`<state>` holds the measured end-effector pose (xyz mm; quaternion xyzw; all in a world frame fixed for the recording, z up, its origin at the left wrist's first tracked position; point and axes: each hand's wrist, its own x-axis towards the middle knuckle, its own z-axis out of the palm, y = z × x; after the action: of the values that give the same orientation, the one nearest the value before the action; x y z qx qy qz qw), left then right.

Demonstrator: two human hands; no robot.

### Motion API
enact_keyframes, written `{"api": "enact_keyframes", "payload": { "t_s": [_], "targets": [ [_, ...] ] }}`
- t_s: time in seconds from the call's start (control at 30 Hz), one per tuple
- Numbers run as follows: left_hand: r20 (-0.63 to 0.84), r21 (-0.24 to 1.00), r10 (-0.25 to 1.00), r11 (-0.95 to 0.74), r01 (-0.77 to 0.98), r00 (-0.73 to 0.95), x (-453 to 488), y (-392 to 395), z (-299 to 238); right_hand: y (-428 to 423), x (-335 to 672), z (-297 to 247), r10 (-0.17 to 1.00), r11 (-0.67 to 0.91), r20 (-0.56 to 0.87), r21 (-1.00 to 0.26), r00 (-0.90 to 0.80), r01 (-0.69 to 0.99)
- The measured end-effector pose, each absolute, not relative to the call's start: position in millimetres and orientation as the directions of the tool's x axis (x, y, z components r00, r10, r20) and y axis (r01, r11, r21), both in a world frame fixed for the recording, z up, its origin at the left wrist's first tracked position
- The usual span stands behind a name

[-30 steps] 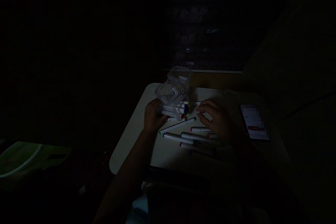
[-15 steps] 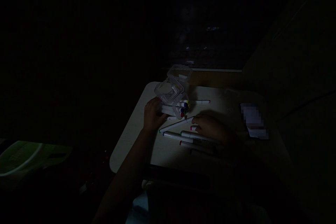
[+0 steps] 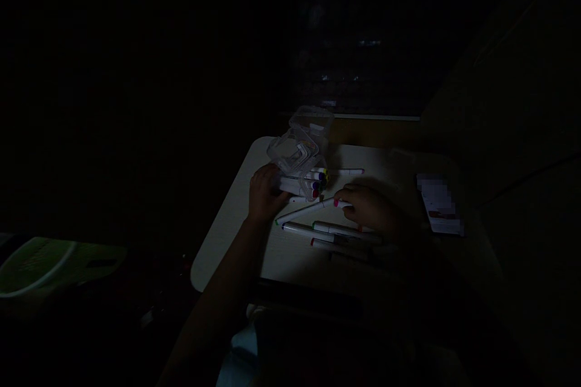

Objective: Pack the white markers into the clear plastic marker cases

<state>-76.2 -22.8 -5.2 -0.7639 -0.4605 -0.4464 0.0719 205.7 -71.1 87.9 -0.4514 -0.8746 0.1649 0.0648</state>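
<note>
In the dim head view, my left hand (image 3: 265, 193) is closed around the near side of a clear plastic case (image 3: 290, 183) lying on its side. Several white markers (image 3: 320, 175) with yellow, blue and red ends stick out of its right end. The fingertips of my right hand (image 3: 363, 204) pinch a pink-ended marker (image 3: 339, 202). Just left of that hand lies a green-ended marker (image 3: 299, 213). Below it rest a blue-ended marker (image 3: 302, 231), another green-ended marker (image 3: 336, 229) and a red-ended marker (image 3: 331, 247), their right parts in shadow.
Behind the case stand clear plastic lids or trays (image 3: 311, 121). One more marker (image 3: 349, 172) lies at the back of the white table (image 3: 222, 248). A blurred-out phone-like object (image 3: 440, 205) lies to the right. Something green (image 3: 45, 266) sits low at the left.
My right hand has risen slightly, and the pink-ended marker is now lifted in its fingers. My left hand stays on the case.
</note>
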Motion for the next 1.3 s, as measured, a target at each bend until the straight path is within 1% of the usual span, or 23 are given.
{"api": "enact_keyframes", "payload": {
  "t_s": [0.17,0.3,0.37,0.43,0.53,0.73,0.8,0.87,0.97,1.13,1.3],
  "targets": [
    [0.757,0.312,0.633,-0.572,0.759,0.166,-76,-23,-6,-74,223,108,0.794,0.602,0.17,-0.354,-0.584,0.716],
    [0.752,0.311,0.641,-0.555,0.772,0.158,-75,-22,-6,-81,234,124,0.757,0.648,0.365,-0.319,-0.542,0.691],
    [0.741,0.32,0.655,-0.535,0.782,0.145,-75,-22,-6,-86,237,134,0.729,0.661,0.479,-0.302,-0.49,0.687],
    [0.739,0.329,0.658,-0.542,0.773,0.147,-75,-22,-6,-93,240,144,0.693,0.659,0.597,-0.297,-0.404,0.691],
    [0.74,0.345,0.654,-0.565,0.749,0.153,-76,-23,-6,-102,245,157,0.64,0.662,0.703,-0.3,-0.31,0.687],
    [0.75,0.318,0.641,-0.563,0.763,0.161,-77,-22,-8,-112,251,159,0.553,0.673,0.813,-0.309,-0.18,0.672],
    [0.752,0.318,0.639,-0.569,0.759,0.164,-77,-22,-7,-113,250,159,0.528,0.682,0.829,-0.285,-0.183,0.674],
    [0.738,0.322,0.653,-0.563,0.761,0.171,-77,-22,-6,-115,246,160,0.541,0.669,0.819,-0.28,-0.193,0.688],
    [0.731,0.321,0.66,-0.557,0.766,0.174,-77,-24,-4,-117,238,163,0.578,0.654,0.793,-0.311,-0.191,0.69],
    [0.741,0.322,0.653,-0.552,0.769,0.158,-76,-23,-5,-115,229,161,0.568,0.651,0.797,-0.285,-0.203,0.704],
    [0.743,0.322,0.651,-0.55,0.771,0.155,-76,-22,-7,-112,226,157,0.632,0.641,0.741,-0.337,-0.225,0.69]
  ]
}}
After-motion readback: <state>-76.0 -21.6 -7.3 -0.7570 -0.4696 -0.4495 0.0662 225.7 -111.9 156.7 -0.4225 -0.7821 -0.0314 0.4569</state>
